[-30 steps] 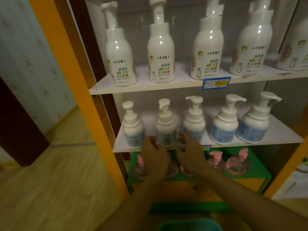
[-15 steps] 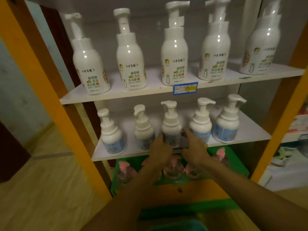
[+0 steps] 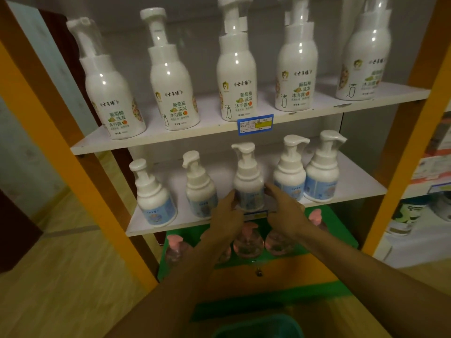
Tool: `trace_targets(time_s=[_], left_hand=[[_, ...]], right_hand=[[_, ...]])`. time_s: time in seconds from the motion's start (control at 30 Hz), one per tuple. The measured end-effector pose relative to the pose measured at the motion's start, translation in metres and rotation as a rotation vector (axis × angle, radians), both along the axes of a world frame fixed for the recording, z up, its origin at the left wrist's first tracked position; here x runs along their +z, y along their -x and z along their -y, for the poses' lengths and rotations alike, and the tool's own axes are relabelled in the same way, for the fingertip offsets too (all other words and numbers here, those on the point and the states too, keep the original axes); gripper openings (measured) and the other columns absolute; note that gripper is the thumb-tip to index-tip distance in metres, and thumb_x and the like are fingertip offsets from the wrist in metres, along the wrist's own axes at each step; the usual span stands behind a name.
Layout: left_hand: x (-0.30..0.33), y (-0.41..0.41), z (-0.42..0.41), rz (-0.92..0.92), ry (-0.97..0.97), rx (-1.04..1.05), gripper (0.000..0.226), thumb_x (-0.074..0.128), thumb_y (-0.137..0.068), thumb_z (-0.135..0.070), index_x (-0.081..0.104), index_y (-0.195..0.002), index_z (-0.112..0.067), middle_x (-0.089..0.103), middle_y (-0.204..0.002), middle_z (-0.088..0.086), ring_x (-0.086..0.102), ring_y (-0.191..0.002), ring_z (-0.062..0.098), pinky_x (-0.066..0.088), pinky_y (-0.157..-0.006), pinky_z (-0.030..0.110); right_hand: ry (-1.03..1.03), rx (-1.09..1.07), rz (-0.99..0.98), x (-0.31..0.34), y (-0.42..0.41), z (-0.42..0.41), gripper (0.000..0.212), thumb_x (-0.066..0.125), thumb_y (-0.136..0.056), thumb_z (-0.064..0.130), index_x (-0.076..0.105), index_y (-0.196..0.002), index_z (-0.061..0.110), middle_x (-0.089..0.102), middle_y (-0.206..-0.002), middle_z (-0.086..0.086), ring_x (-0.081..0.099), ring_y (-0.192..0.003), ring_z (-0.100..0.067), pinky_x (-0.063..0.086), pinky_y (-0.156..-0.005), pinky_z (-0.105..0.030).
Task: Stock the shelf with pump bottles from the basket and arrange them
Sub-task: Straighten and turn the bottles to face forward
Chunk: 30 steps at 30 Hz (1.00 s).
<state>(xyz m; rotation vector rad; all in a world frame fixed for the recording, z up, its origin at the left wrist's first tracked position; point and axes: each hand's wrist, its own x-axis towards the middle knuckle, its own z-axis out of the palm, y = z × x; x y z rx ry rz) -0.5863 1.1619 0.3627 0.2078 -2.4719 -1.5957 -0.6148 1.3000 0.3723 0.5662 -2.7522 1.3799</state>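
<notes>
Five small white pump bottles with blue labels stand in a row on the middle white shelf point(image 3: 361, 189). Both my hands are at the third, middle bottle point(image 3: 247, 181). My left hand point(image 3: 228, 215) curls against its left side and my right hand point(image 3: 284, 212) holds its right side, low on the label. The bottle stands upright near the shelf's front edge. The teal basket point(image 3: 258, 326) shows only its rim at the bottom of the view, and its contents are hidden.
Large white pump bottles point(image 3: 235, 67) line the top shelf behind a blue price tag point(image 3: 255, 124). Clear bottles with pink pumps point(image 3: 247, 242) sit on the green bottom shelf point(image 3: 336, 230) under my hands. Orange uprights point(image 3: 73, 154) frame the unit, with wooden floor to the left.
Both hands rose from the pink bottles on the bottom shelf to the middle shelf and closed on the third small white bottle. The view shifted left and came closer.
</notes>
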Motion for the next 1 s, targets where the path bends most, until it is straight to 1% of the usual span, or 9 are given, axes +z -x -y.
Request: trace_targets(time_s=[0.13,0.23,0.33,0.4,0.47,0.53,0.6,0.8,1.0], left_hand=[[0.008,-0.009,-0.006,-0.005,-0.076,-0.030,0.058,0.033,-0.091,0.014,0.033,-0.143,-0.012,0.043,-0.130,-0.005,0.042,-0.112,0.008,0.046,-0.068,-0.001],[0.015,-0.013,-0.010,-0.019,-0.130,-0.058,0.057,0.031,-0.092,0.016,0.030,-0.143,-0.009,0.041,-0.127,-0.004,0.042,-0.106,0.008,0.046,-0.057,0.000],[0.014,-0.017,-0.013,-0.011,-0.150,-0.023,0.057,0.034,-0.091,0.016,0.034,-0.142,-0.008,0.045,-0.127,-0.003,0.042,-0.107,0.007,0.046,-0.061,-0.001],[0.004,-0.024,-0.018,-0.093,-0.017,0.146,0.050,0.038,-0.089,0.013,0.045,-0.135,-0.008,0.051,-0.126,-0.003,0.047,-0.107,0.008,0.047,-0.073,0.004],[-0.009,-0.027,-0.027,-0.235,0.127,0.299,0.037,0.042,-0.089,0.008,0.056,-0.119,-0.009,0.060,-0.115,0.003,0.053,-0.103,0.014,0.048,-0.090,0.022],[-0.015,-0.025,-0.042,-0.288,0.118,0.260,0.029,0.044,-0.090,0.004,0.060,-0.111,-0.010,0.061,-0.107,0.003,0.056,-0.099,0.016,0.048,-0.091,0.027],[-0.010,-0.019,-0.059,-0.245,0.084,0.138,0.033,0.044,-0.091,0.003,0.058,-0.118,-0.011,0.059,-0.111,0.000,0.056,-0.104,0.014,0.045,-0.090,0.019],[0.010,0.017,-0.095,-0.077,-0.018,0.011,0.038,0.047,-0.088,-0.003,0.052,-0.125,-0.013,0.061,-0.121,0.004,0.057,-0.110,0.020,0.049,-0.096,0.036],[0.011,0.035,-0.098,0.028,-0.062,0.017,0.040,0.054,-0.090,-0.013,0.051,-0.129,-0.017,0.060,-0.125,0.001,0.057,-0.114,0.022,0.050,-0.096,0.040]], right_hand=[[0.003,0.051,0.031,0.002,-0.002,-0.003,0.066,0.056,-0.081,-0.006,0.035,-0.142,0.013,0.051,-0.137,-0.011,0.045,-0.128,-0.030,0.036,-0.106,-0.039],[-0.001,0.075,0.014,0.001,-0.001,-0.005,0.070,0.057,-0.079,-0.006,0.034,-0.142,0.016,0.052,-0.136,-0.010,0.047,-0.127,-0.030,0.038,-0.105,-0.040],[0.019,0.081,0.041,-0.005,-0.001,-0.007,0.067,0.054,-0.081,-0.009,0.036,-0.141,0.013,0.052,-0.130,-0.003,0.044,-0.128,-0.024,0.033,-0.101,-0.023],[0.081,-0.050,-0.033,-0.015,-0.003,-0.010,0.057,0.053,-0.081,-0.010,0.046,-0.134,0.011,0.055,-0.129,-0.001,0.048,-0.125,-0.024,0.038,-0.106,-0.032],[0.157,-0.240,-0.143,-0.028,-0.003,-0.016,0.042,0.055,-0.080,-0.009,0.056,-0.119,0.009,0.062,-0.117,-0.008,0.055,-0.113,-0.028,0.048,-0.096,-0.044],[0.184,-0.379,-0.239,-0.033,-0.001,-0.025,0.033,0.056,-0.079,-0.009,0.056,-0.108,0.007,0.060,-0.107,-0.011,0.055,-0.104,-0.028,0.049,-0.090,-0.046],[0.184,-0.428,-0.272,-0.033,0.005,-0.037,0.037,0.058,-0.078,-0.009,0.054,-0.111,0.005,0.057,-0.111,-0.014,0.053,-0.107,-0.029,0.048,-0.093,-0.046],[0.218,-0.243,-0.175,-0.023,0.015,-0.051,0.050,0.057,-0.080,-0.010,0.048,-0.126,0.006,0.057,-0.126,-0.014,0.053,-0.116,-0.028,0.043,-0.088,-0.028],[0.324,-0.355,-0.105,-0.021,0.022,-0.045,0.030,0.058,-0.081,-0.003,0.052,-0.109,0.007,0.061,-0.105,-0.012,0.058,-0.098,-0.030,0.048,-0.074,-0.036]])
